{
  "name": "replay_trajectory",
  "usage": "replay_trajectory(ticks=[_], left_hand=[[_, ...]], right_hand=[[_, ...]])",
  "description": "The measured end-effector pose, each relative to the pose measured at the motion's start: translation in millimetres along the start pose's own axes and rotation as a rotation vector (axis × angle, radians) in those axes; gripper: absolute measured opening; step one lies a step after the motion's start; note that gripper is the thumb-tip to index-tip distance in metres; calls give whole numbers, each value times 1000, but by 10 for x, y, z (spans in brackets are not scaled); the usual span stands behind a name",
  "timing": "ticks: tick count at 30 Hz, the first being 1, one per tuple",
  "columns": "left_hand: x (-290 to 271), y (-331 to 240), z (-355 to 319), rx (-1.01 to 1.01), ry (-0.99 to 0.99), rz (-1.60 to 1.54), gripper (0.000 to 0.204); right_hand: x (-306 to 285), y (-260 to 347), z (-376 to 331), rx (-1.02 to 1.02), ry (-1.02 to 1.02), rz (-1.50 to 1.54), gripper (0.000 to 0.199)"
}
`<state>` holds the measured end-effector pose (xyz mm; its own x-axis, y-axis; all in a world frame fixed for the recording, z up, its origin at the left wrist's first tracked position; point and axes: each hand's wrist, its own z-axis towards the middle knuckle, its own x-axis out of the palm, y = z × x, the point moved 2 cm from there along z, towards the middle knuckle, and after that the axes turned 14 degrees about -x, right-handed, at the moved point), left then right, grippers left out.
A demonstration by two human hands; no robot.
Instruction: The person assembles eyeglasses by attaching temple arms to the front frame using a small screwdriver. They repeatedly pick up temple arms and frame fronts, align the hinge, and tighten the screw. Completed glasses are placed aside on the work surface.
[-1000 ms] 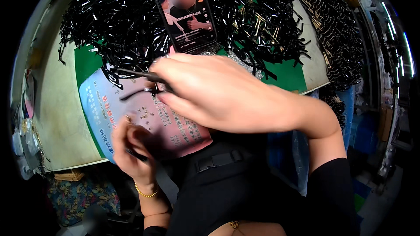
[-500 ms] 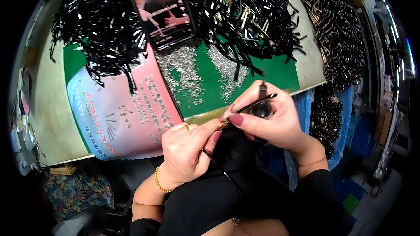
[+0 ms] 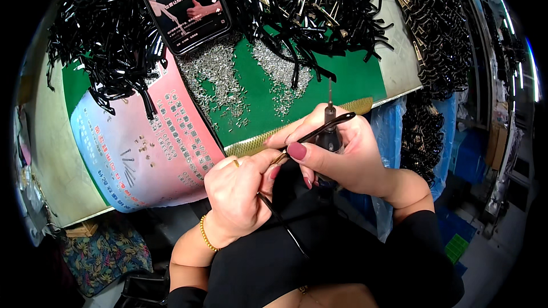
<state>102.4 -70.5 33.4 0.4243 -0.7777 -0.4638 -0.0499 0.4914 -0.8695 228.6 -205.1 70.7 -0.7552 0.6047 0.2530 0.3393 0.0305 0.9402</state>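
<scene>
Black temple arm [image 3: 319, 132] pinched by both hands: left hand [image 3: 240, 194] closed on its near end, right hand [image 3: 342, 157] also gripping a screwdriver [image 3: 330, 122], near the green tabletop [image 3: 348, 77].

Thin black curved strip [image 3: 328, 126] and upright black screwdriver [image 3: 330, 125], above table edge.

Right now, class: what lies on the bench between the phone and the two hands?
Head view: heaps of small silvery pins on the green mat lie between the phone and both hands.
</scene>
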Motion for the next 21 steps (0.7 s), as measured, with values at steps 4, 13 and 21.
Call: replay_trajectory(ticks=[4,13,21], left_hand=[[-134,1,-81,-244,107,114,18],[-277,33,78,-710,119,-191,20],[-215,98,-63,-606,60,-371,26]], right_hand=[[-207,23,104,-370,316,-852,29],[-292,153,36,-363,479,-1503,42],[-331,109,58,-433,486,-1543,49]])
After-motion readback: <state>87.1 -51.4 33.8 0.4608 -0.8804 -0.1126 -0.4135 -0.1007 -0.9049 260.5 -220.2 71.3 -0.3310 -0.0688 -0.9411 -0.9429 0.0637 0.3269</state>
